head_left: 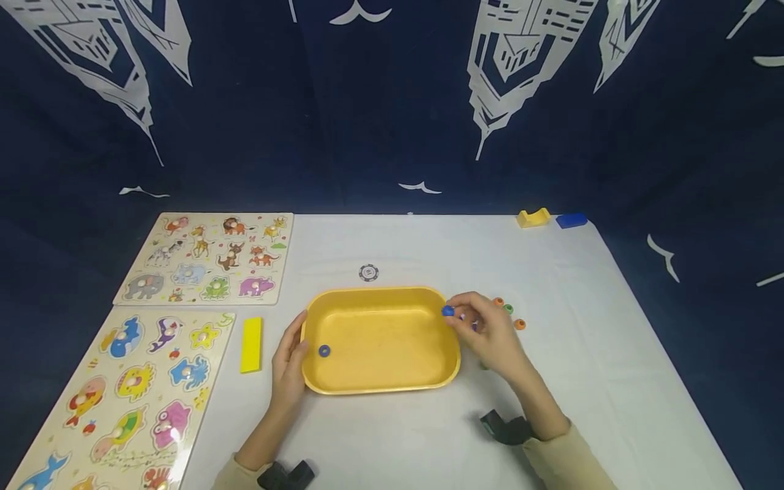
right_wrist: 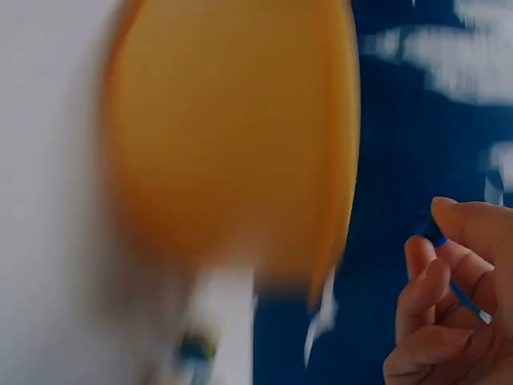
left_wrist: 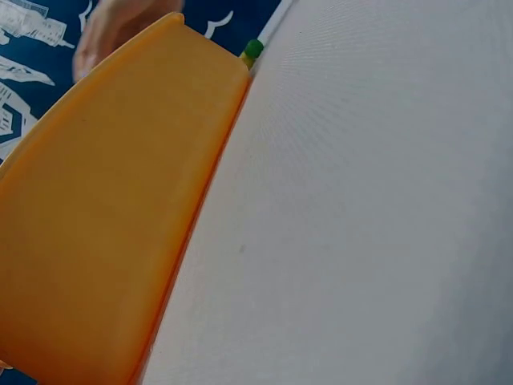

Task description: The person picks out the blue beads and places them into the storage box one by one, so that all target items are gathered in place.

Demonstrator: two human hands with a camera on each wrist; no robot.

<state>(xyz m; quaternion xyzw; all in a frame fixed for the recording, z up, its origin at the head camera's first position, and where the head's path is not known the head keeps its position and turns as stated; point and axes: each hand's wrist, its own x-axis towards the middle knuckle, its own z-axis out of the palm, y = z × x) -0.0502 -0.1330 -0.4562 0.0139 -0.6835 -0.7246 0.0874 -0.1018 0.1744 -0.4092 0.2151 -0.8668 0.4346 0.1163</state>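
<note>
My right hand point(head_left: 486, 333) pinches a small blue bead point(head_left: 448, 311) between thumb and fingertips, at the right rim of the yellow tray point(head_left: 382, 390). In the right wrist view, a thin blue strand point(right_wrist: 467, 300) with a pale tip shows among the lower fingers, below the blue bead point(right_wrist: 430, 230). My left hand point(head_left: 288, 371) rests against the tray's left side, its fingers extended along the rim and the thumb nearer me. Inside the tray, toward the left, lies a blue ring-shaped bead point(head_left: 324, 350).
Orange beads point(head_left: 520, 324) and a green bead point(head_left: 508, 309) lie beyond my right hand. A round chip point(head_left: 369, 273) sits behind the tray. Leftward are a yellow block point(head_left: 251, 345), an animal puzzle board point(head_left: 202, 265) and a sea-creature board point(head_left: 147, 401). Yellow point(head_left: 533, 218) and blue blocks point(head_left: 572, 220) stand far right.
</note>
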